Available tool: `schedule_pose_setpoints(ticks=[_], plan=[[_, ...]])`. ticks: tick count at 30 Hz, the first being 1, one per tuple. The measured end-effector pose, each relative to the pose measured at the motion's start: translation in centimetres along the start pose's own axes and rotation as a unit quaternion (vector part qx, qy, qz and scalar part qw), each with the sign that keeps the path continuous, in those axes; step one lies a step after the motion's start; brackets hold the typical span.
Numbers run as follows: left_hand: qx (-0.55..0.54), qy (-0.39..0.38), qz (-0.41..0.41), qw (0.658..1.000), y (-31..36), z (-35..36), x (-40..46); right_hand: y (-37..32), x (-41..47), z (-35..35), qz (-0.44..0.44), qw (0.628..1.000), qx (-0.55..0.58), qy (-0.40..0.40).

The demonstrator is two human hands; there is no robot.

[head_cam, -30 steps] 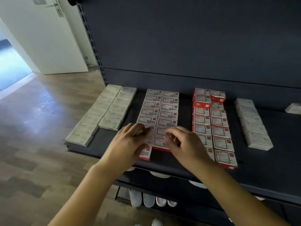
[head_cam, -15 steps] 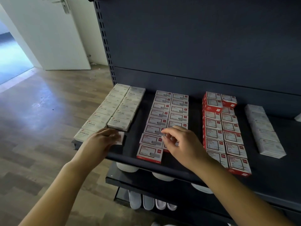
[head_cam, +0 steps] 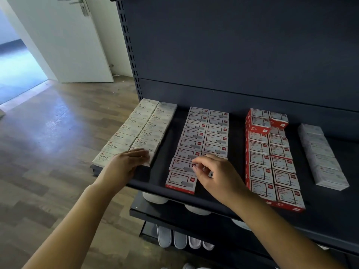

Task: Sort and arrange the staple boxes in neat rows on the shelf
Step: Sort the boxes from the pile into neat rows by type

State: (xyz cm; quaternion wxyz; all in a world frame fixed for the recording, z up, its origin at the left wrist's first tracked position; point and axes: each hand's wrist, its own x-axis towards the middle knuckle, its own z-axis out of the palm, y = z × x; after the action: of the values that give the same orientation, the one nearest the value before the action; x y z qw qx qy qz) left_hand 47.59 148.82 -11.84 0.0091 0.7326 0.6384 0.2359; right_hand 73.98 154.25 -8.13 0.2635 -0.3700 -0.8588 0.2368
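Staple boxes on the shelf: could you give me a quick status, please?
Left hand sets a cream box into its row. Right hand curled over the white-and-red boxes; grip unclear. Nothing blocking.

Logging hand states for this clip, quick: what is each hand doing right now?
Left hand: holding a beige staple box at the front of the leftmost rows.
Right hand: fingers curled, pinching a red-and-white staple box mostly hidden beneath it.

The shelf [head_cam: 223, 202] looks like matt, dark painted metal — smooth, as is its back panel [head_cam: 242, 45]. The boxes [head_cam: 196, 133] are printed card with a slight sheen. The floor [head_cam: 48, 133] is wood-look plank — glossy, catching light. The door [head_cam: 64, 39] is smooth and white.
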Motion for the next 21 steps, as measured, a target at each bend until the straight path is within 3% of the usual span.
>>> schedule_pose_setpoints(ticks=[6, 9, 21], plan=[[0.013, -0.023, -0.011, 1.000, 1.0, 0.3, 0.0, 0.6, -0.6, -0.5, 0.002, 1.000, 0.003, 0.006], [0.037, 0.006, 0.000, 0.999, 2.8, 0.1, 0.7, 1.4, -1.1, -0.8, 0.009, 1.000, 0.003, 0.013], [-0.002, 0.052, 0.112, 0.992, 18.3, 3.8, 6.3, 7.2, -5.9, -6.0, -0.002, 0.990, -0.090, 0.109]])
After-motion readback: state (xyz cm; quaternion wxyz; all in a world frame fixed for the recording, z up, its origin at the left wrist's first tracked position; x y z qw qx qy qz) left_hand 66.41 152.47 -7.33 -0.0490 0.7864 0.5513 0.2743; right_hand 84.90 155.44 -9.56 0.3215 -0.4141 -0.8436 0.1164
